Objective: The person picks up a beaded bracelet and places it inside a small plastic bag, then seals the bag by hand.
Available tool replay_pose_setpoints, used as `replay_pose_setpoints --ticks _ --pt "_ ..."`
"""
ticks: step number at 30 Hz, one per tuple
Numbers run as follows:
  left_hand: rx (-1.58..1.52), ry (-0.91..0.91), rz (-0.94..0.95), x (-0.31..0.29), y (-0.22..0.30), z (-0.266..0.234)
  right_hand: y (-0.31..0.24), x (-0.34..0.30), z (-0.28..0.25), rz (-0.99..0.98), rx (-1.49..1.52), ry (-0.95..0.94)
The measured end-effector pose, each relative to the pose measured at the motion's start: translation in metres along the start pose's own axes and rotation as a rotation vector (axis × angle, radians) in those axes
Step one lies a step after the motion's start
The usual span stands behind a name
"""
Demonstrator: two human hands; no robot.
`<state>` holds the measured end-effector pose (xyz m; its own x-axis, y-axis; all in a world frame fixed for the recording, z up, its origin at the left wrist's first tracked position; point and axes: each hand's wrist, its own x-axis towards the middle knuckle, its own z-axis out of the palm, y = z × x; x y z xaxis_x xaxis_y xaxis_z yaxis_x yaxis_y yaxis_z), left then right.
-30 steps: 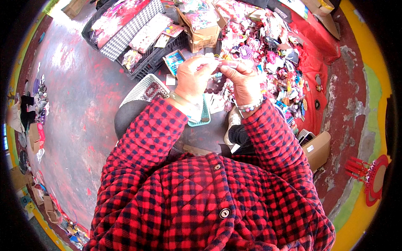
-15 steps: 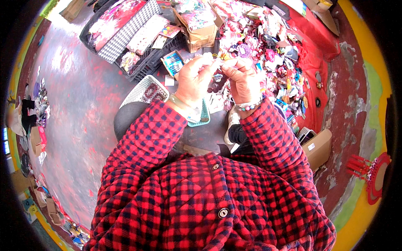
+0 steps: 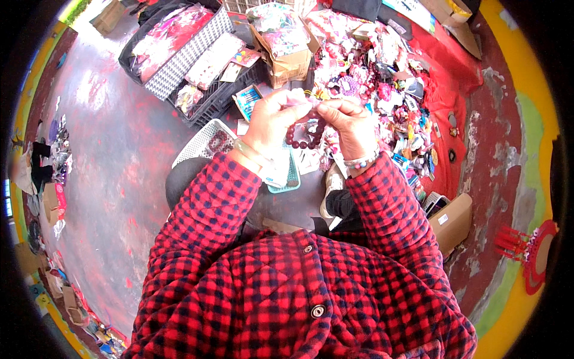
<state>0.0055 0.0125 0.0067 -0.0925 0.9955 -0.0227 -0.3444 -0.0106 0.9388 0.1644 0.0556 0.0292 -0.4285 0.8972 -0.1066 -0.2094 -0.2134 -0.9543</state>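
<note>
In front of me, my left hand [image 3: 267, 124] and my right hand [image 3: 353, 128] meet at the fingertips, both closed in a pinch. A dark red beaded bracelet [image 3: 303, 144] hangs in a loop between them. Something small and pale pinkish-white shows at the pinched fingers; its kind is unclear. Thin yellow cord [image 3: 318, 94] appears just beyond the fingertips. Below the hands, a teal plastic basket [image 3: 293, 179] is partly hidden by my left wrist. A white perforated basket [image 3: 192, 145], holding dark red beaded pieces, stands beside my left forearm.
A large heap of colourful small accessories [image 3: 382, 90] spreads over red cloth [image 3: 445, 102] ahead right. Ahead left stand a black crate [image 3: 212, 99], an open cardboard box [image 3: 290, 69] and a small blue-and-white box [image 3: 247, 102]. Another cardboard box [image 3: 454, 221] sits right.
Both hands have lowered slightly and remain pinched together. The dark red beaded loop now shows clearly between them, and the view has shifted a little.
</note>
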Motion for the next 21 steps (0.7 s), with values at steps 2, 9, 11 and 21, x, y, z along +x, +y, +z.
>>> replay_pose_setpoints --ticks 2,9,11,21 --pt "0.015 -0.002 0.003 -0.002 0.005 0.001 -0.003 -0.002 0.002 -0.052 0.027 0.0" --pt "-0.306 -0.071 -0.014 -0.009 0.019 0.005 -0.007 -0.008 0.002 0.024 0.387 -0.142" --pt "-0.382 -0.039 -0.104 -0.01 0.02 0.006 -0.007 -0.007 0.001 0.039 0.421 -0.14" --pt "-0.265 -0.066 -0.174 -0.002 0.025 -0.004 -0.002 0.001 -0.01 0.06 0.254 -0.09"
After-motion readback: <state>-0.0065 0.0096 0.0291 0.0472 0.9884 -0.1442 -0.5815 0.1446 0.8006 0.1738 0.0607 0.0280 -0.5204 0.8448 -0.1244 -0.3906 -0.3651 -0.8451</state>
